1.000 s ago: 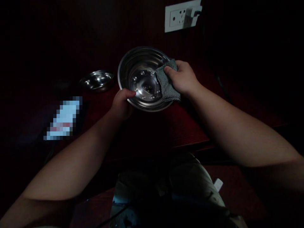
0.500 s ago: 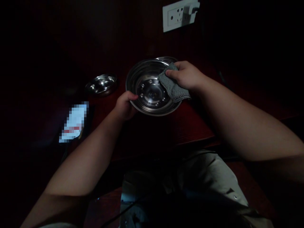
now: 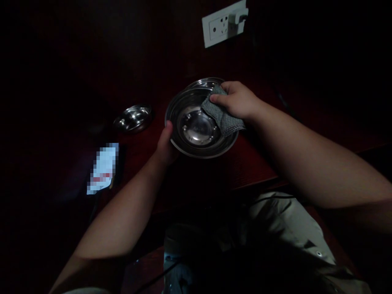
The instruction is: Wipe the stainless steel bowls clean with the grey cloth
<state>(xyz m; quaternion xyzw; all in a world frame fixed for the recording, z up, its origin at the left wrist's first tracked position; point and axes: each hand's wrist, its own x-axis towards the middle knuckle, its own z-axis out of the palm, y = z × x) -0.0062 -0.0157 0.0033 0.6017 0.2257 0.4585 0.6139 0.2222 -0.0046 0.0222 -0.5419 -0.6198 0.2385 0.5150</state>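
A shiny metal bowl is held tilted above the dark red table, its inside facing me. My left hand grips its left rim, thumb on the edge and the other fingers hidden beneath. Pinched in my right hand is a grey-green cloth, which lies against the bowl's right inner wall and hangs over its rim. Behind the held bowl, a second metal bowl shows only its far rim. Another small metal bowl sits on the table to the left.
A lit phone, its screen blurred out, lies left of my left forearm. On the back wall is a white socket plate with a plug in it. The table's front edge runs just above my lap. The surroundings are very dark.
The view has shifted slightly. The held bowl has come a little lower, showing more of the bowl behind it. My left thumb has moved from inside the bowl up to its rim.
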